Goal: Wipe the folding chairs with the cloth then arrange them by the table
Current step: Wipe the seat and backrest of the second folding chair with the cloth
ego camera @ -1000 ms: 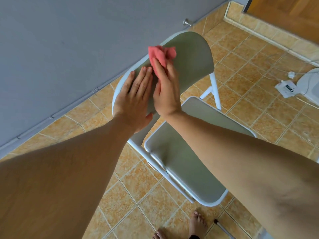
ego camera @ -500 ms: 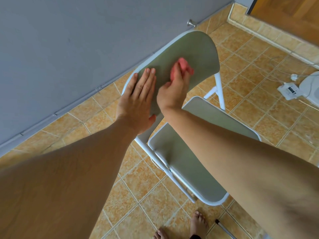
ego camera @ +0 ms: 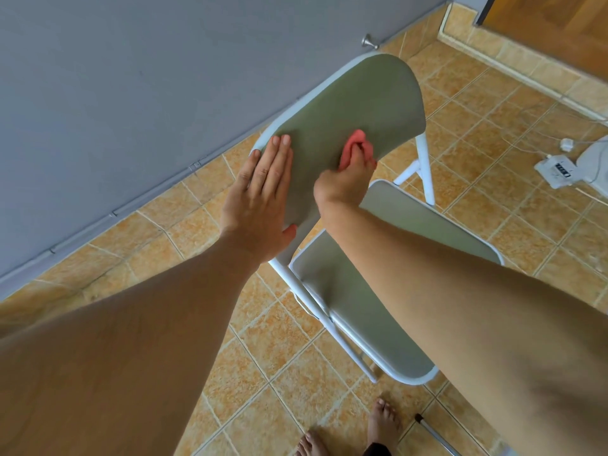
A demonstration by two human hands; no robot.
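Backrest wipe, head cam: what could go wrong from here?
1. The left hand only presses flat on the backrest, with no grip; a hard stroke might slide or fold the chair on the tiles.
2. The cloth is bunched small in the right hand, so it could miss much of the panel.
3. A power strip and cords lie on the floor nearby, and bare feet stand close to the chair: snag or toe risk when it is moved.

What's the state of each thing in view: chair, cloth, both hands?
folding chair: unfolded, standing upright.
cloth: bunched, pressed on the backrest.
left hand: flat, fingers straight, resting on the backrest's edge.
right hand: grips the cloth.
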